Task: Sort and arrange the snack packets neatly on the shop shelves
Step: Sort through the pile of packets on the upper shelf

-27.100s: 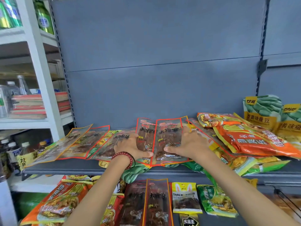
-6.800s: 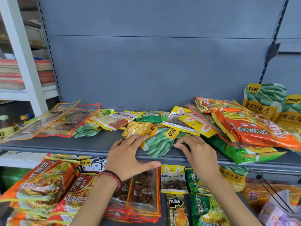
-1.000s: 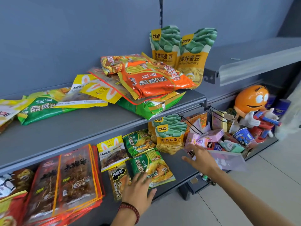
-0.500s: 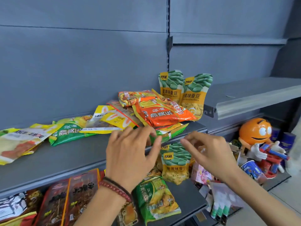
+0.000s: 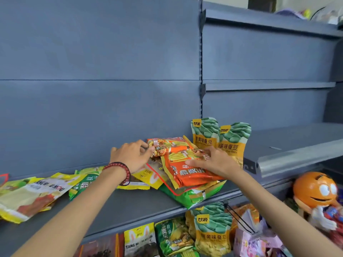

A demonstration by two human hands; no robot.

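A heap of snack packets lies on the grey shelf (image 5: 130,206). On top is an orange noodle packet (image 5: 174,148), over a larger orange packet (image 5: 187,175) and a green one (image 5: 193,195). My left hand (image 5: 131,156), with a red bead bracelet at the wrist, grips the top packet's left end. My right hand (image 5: 215,162) curls its fingers over the packet's right end, thumb lying on the larger orange packet. Two green-and-yellow bean pouches (image 5: 219,138) stand upright behind the heap. Yellow packets (image 5: 27,197) and a green packet (image 5: 83,186) lie flat further left.
The shelf below holds more bean pouches (image 5: 211,230), a green packet (image 5: 172,236) and a yellow rabbit packet (image 5: 139,240). An orange mascot figure (image 5: 313,190) stands at the lower right. A bare grey shelf (image 5: 297,140) runs right of the pouches.
Both hands have risen from in front of the shelf edge and landed on the orange packets on the heap. The view has lifted and shifted right since a second ago.
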